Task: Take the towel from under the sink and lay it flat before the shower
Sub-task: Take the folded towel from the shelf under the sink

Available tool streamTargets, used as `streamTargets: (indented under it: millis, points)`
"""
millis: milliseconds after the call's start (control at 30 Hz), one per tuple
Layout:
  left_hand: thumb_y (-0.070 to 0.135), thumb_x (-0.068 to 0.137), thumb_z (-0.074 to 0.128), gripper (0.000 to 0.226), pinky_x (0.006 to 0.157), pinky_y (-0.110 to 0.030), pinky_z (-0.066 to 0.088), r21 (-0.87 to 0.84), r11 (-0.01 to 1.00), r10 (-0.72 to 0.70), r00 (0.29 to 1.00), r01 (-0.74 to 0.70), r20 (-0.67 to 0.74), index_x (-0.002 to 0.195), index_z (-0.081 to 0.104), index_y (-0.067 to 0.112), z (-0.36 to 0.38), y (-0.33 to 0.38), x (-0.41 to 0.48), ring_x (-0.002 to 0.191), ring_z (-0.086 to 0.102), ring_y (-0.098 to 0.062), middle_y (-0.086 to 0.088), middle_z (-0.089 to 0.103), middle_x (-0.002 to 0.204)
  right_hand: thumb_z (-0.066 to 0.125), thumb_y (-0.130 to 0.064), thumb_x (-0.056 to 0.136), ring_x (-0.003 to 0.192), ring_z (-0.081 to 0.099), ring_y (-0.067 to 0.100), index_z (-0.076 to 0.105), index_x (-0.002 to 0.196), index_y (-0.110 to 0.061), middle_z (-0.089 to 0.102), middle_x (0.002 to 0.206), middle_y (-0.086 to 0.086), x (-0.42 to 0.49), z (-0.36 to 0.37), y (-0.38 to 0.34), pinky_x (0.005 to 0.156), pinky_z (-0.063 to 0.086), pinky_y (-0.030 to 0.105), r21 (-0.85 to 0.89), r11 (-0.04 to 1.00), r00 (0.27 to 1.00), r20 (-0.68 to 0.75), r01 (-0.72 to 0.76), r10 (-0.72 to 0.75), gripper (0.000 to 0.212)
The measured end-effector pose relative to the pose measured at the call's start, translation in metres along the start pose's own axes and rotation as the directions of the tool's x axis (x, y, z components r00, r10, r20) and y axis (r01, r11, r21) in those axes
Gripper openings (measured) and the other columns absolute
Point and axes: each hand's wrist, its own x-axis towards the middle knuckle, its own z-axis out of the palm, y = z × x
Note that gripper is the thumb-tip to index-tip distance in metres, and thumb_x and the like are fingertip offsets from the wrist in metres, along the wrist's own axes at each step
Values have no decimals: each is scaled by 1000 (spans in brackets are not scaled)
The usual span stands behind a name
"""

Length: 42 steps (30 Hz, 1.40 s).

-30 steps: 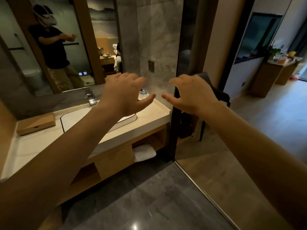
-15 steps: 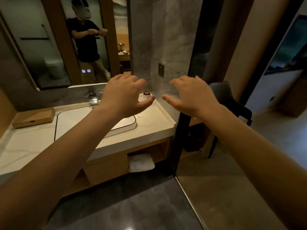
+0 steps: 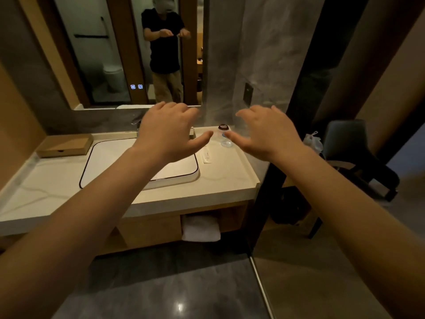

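Approach stage: the left hand [image 3: 167, 132] and right hand [image 3: 269, 132] are held out above the counter [image 3: 232, 178], fingers loosely spread and nothing held, while the folded towel [image 3: 200, 227] is seen untouched on the shelf beneath it — a low reach is probably called for next.

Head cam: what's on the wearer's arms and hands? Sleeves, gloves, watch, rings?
Nothing worn on the left hand or right hand: no gloves, rings or watch visible. The left forearm and right forearm are bare to the frame edge. The mirror reflects a black short-sleeved T-shirt.
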Motion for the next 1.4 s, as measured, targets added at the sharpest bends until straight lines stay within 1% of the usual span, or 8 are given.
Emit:
streamTargets:
  millis: [133,300,467,633,900,1133,1267,1400]
  points:
    - [65,88,36,64,106,-43,34,12,1000,-24,1000,24,17,134,48,22,20,-8,31,123,49,-26,-4,57,131,34,-68,87,125,48,21,46,134,-21,54,134,4,36,21,11,113,27,49,11,1000,1000,7,17,-17,67]
    - [67,86,34,63,102,-41,36,24,999,-46,999,47,-21,125,54,22,39,-27,73,116,53,-23,-3,62,122,37,-66,87,123,49,21,48,132,-20,55,132,4,84,32,19,112,26,49,20,999,999,-14,45,-45,66]
    - [66,87,35,62,101,-39,37,45,998,-49,999,50,-21,127,53,21,47,-44,109,117,52,-23,-3,60,123,39,-63,88,125,48,22,45,134,-19,54,133,5,124,39,26,112,26,48,37,996,996,-46,76,-74,64]
    - [66,87,35,62,100,-39,37,83,994,-72,997,72,7,126,54,21,61,-49,133,113,53,-22,-3,61,119,37,-64,88,126,46,22,44,136,-19,53,134,5,151,57,36,113,26,48,54,993,995,-6,103,-103,66]
    - [68,85,33,65,100,-40,38,97,985,-153,985,145,79,125,54,21,94,-30,153,115,52,-23,-3,61,122,41,-62,88,128,43,23,44,135,-20,52,134,5,173,87,68,114,21,49,80,982,985,24,169,-172,63]
    - [65,87,36,62,107,-42,34,104,965,-250,964,240,95,131,50,23,116,5,153,120,50,-22,-2,59,126,40,-62,88,127,44,22,46,133,-21,53,132,4,179,109,94,115,20,49,129,954,962,15,269,-273,61]
    - [65,88,34,62,109,-40,30,140,959,-261,960,246,99,130,51,23,127,20,150,122,49,-21,-1,58,128,40,-63,87,127,44,21,47,132,-21,53,131,3,176,130,100,114,20,48,149,942,953,8,300,-304,61]
    - [64,85,31,63,105,-40,35,174,954,-268,956,245,118,123,57,22,147,27,140,116,54,-22,-1,62,121,42,-62,87,129,43,22,47,132,-22,53,133,2,166,157,103,114,22,48,166,933,943,39,320,-331,60]
